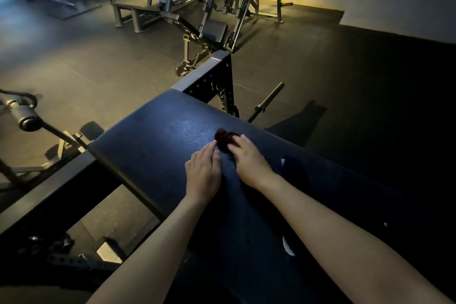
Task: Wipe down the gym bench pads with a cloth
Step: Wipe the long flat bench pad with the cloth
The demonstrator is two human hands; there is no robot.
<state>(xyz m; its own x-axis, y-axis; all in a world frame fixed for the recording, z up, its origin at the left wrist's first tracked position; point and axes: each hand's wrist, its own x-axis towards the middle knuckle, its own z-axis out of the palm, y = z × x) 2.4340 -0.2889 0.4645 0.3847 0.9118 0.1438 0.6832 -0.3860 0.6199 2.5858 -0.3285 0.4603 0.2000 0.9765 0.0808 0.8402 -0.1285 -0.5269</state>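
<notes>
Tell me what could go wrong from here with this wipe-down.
The small dark red cloth is bunched up at the fingertips of the left hand and right hand, so each pass may cover little of the wide black bench pad and leave areas unwiped.
A shiny, possibly damp patch lies beside the cloth; a leaning hand might slip there.
</notes>
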